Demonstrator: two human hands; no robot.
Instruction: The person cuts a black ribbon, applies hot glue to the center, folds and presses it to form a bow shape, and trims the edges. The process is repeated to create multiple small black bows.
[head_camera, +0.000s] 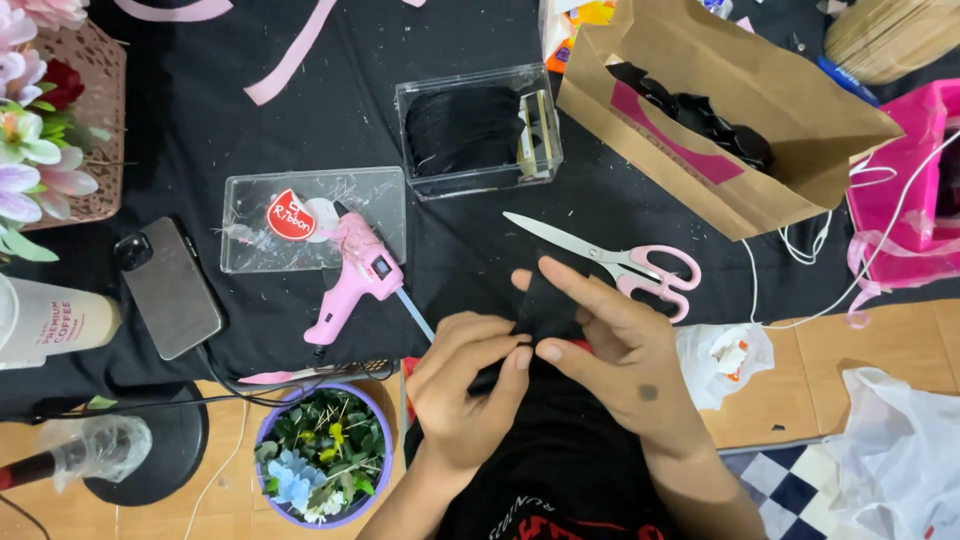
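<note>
Both hands meet at the near edge of the desk: the left hand (462, 385) pinches the lower part of a small black piece (545, 305) with fingers curled and thumb pressed in, while the right hand (615, 345) lies over it from the right, fingers nearly straight and pointing left, thumb tip touching the left thumb. That piece, apparently fabric or paper, stands upright between them, just in front of the pink-handled scissors (620, 262), which lie closed with blades pointing left. Further back, a clear box (478, 130) holds a mass of black material; its flat clear lid (312, 218) lies beside it to the left, with the pink glue gun (358, 275) resting across the lid's near right corner. A brown paper bag (720, 110) on its side toward the far right corner contains dark pieces. Off the near left corner, a purple pot (322, 455) holds green leaves and small blue flowers. Black cloth (200, 120) covers the desk; a phone (170, 288) lies face down near the left edge, with a woven basket of artificial flowers (60, 110) behind it. Pink ribbon (290, 50) trails at the far edge. Wooden floor (860, 350) shows on the right.
</note>
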